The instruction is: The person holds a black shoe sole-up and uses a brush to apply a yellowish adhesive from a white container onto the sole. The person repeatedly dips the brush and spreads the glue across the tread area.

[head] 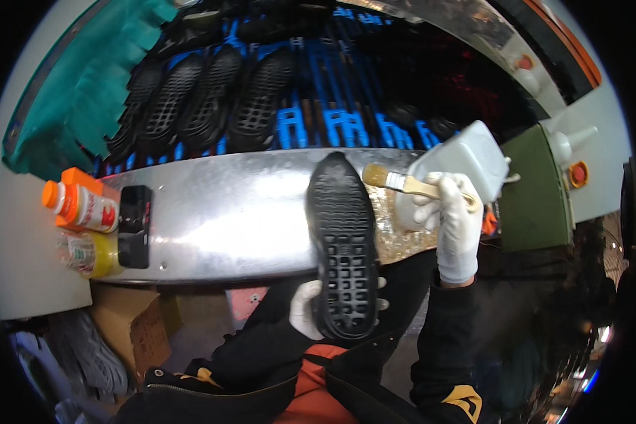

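Observation:
A black shoe sole (344,244) lies upright in the view, its gridded side facing the camera. My left hand (310,310), in a white glove, holds its lower end from beneath, fingertips showing at both edges. In my right hand (453,217), also gloved, is a wooden-handled brush (403,183); its amber-stained bristles point left, just beside the upper part of the sole. Behind that hand a whitish plastic container (469,156) stands tilted, with dried glue-like residue (397,228) on the metal surface near it.
Several black soles (262,98) rest on a blue-lit conveyor beyond the metal ledge (233,212). At the ledge's left end are an orange-capped bottle (93,209), a yellow container (98,254) and a black phone-like device (135,228). A green box (535,191) stands right, a cardboard box (132,328) below left.

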Demonstrator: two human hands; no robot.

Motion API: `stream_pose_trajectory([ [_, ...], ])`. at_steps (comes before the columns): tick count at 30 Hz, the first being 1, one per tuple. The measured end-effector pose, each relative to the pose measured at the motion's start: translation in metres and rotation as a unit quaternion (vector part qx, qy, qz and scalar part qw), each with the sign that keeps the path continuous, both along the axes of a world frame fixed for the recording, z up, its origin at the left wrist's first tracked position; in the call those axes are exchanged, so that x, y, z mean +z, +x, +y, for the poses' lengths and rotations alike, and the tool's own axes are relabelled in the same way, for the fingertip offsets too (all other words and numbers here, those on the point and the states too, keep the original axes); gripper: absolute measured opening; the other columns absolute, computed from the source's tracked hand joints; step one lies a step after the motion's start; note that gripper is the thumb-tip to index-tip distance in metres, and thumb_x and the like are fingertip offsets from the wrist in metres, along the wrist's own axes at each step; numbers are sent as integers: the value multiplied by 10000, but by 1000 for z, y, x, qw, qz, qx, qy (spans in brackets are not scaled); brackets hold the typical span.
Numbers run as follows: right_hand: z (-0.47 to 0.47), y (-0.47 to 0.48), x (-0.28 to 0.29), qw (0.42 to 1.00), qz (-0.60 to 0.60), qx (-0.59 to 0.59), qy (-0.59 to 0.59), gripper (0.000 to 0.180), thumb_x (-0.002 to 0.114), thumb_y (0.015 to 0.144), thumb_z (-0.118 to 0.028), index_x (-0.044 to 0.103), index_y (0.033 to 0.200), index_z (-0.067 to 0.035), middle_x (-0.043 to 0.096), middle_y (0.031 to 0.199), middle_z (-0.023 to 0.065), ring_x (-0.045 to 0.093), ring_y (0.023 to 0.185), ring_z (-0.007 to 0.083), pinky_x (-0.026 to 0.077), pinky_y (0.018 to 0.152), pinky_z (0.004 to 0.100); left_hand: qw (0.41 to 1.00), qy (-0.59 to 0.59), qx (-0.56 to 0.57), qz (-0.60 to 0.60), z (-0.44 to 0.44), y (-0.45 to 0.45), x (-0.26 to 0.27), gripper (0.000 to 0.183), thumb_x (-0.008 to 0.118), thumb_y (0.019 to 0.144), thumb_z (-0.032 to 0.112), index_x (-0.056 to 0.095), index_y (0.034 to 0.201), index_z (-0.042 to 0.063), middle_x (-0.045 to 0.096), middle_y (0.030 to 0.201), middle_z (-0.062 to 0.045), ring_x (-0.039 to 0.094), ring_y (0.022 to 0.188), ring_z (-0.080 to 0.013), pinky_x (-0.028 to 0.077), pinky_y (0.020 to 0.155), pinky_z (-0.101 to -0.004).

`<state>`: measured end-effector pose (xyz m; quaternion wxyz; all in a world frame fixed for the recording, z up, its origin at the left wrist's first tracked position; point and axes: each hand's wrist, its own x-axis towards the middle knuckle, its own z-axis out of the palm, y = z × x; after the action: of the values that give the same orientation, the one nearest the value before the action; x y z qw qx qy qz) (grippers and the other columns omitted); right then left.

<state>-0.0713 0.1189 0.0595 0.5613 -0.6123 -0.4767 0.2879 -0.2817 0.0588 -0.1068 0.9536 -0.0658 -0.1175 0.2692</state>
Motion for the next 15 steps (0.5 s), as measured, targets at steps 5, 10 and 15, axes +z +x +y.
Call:
stream_pose_trajectory([
  [5,56,-49,-21,996,-17,-5,-91,178,628,1067,-168,680,1019,-4,764,836,104,659,584,59,462,521,170,999,-32,26,-18,-3,7,2,886,632,938,465,360,1647,7,506,1561,-317,582,1363,-506,572,1064,-580],
  [10,67,-67,-29,987,-78,1,-141,163,631,1048,-146,680,997,0,752,816,107,667,577,81,465,494,184,995,-96,32,14,-11,4,9,810,604,959,419,411,1601,-35,580,1464,-332,669,1256,-469,601,1030,-526],
  [15,22,-70,-12,966,-51,95,-235,150,654,999,-113,652,889,-11,728,794,81,652,578,75,510,537,218,995,-97,28,9,-9,4,3,806,629,926,451,485,1548,-41,622,1404,-311,703,1188,-439,604,1020,-520],
])
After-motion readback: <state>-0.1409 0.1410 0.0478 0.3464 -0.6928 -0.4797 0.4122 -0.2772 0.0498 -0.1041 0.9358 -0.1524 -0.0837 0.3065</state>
